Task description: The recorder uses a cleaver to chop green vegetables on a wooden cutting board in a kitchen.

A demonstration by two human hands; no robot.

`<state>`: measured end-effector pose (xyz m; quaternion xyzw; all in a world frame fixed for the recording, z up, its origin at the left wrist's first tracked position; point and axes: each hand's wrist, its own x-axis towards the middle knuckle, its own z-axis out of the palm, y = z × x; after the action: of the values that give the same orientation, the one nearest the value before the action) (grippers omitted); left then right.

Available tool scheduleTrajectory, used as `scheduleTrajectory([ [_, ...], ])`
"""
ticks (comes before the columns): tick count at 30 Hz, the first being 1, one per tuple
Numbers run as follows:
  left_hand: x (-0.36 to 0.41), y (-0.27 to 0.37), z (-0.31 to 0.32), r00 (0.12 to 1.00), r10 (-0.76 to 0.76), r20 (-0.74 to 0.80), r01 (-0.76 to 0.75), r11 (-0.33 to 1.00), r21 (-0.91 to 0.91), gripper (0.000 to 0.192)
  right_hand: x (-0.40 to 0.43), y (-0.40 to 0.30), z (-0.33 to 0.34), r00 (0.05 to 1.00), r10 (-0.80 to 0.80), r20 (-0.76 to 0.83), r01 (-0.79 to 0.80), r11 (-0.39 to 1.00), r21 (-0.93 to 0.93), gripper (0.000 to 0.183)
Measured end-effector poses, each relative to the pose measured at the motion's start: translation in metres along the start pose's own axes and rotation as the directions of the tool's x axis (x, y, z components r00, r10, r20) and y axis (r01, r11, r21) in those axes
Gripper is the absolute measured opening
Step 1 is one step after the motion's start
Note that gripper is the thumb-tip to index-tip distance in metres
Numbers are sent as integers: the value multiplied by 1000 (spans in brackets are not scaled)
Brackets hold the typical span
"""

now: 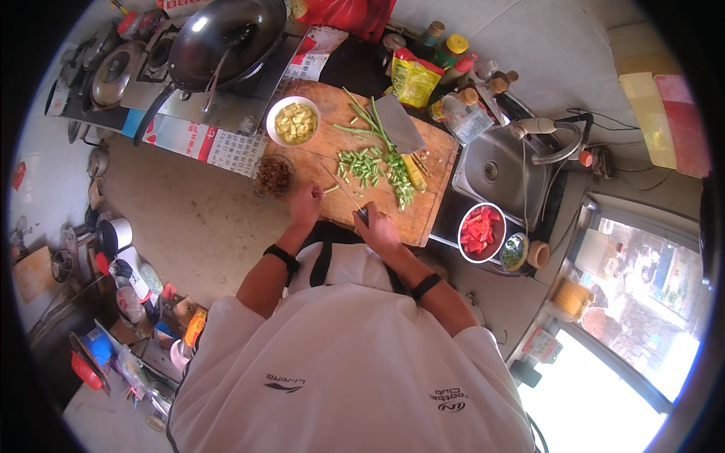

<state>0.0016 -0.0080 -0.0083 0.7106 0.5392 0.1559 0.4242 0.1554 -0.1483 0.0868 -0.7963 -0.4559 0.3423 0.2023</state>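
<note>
My right hand [380, 229] grips the dark handle of a thin kitchen knife [346, 192], its narrow blade slanting up and left over the wooden cutting board [317, 158]. Between the fingers of my left hand [307, 203] is a short green stem [331, 189], whose free end points toward the blade. Chopped green stems [361, 165] lie in a heap beyond the knife, with more pieces to the right. Longer green stems [376, 122] rest farther back, against a broad cleaver blade [401, 125]. A yellow piece [414, 172], perhaps the cleaver's handle, lies below that blade.
On the board's left stand a white bowl of yellowish cubes [294, 97] and a clear bowl of brown pieces [276, 174]. A wok [226, 45] sits on the stove. Right are a sink [490, 170], a bowl of red chunks [482, 259] and bottles [453, 50].
</note>
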Motion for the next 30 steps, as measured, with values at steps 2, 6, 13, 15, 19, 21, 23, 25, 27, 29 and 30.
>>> scheduleTrajectory([
  [2, 2, 1, 2, 1000, -25, -2, 25, 1000, 17, 13, -2, -1, 4, 1000, 13, 3, -13, 1000, -21, 37],
  [6, 1, -10, 5, 996, 53, -66, -52, 998, 21, 11, -2, 18, 25, 995, 51, 89, -38, 988, -147, 41],
  [13, -3, -14, 0, 989, 131, -72, -130, 991, 9, 10, -2, 19, 24, 990, 102, 99, -83, 980, -181, 42],
  [15, -5, -11, -2, 991, 115, -69, -119, 992, -49, 9, 0, 22, 25, 991, 114, 69, -102, 983, -150, 41],
  [19, -3, -4, -4, 996, 81, -43, -85, 992, -94, 10, 4, 31, 20, 989, 144, -29, -146, 984, -105, 38],
  [21, -1, -3, -1, 997, 54, -48, -59, 992, -113, 12, 6, 33, 18, 995, 85, -48, -89, 993, -79, 38],
  [23, 3, -2, 2, 1000, -14, 14, 15, 998, -57, 13, 2, 32, 17, 997, 30, -67, -34, 998, -57, 38],
  [25, 8, -8, 7, 999, -35, 7, 35, 997, -64, 14, 1, 9, 9, 995, 93, -37, -95, 994, -51, 39],
  [27, 9, -6, 8, 999, -54, 5, 55, 996, -67, 15, 0, 8, 13, 995, 94, -29, -96, 994, -58, 39],
  [29, 8, 4, 5, 1000, -14, -7, 14, 1000, 23, 13, 1, 11, 17, 994, 109, -3, -109, 993, -45, 39],
  [30, 7, 3, 5, 1000, -18, -11, 18, 1000, 24, 13, 0, 9, 17, 994, 106, 2, -106, 993, -45, 39],
])
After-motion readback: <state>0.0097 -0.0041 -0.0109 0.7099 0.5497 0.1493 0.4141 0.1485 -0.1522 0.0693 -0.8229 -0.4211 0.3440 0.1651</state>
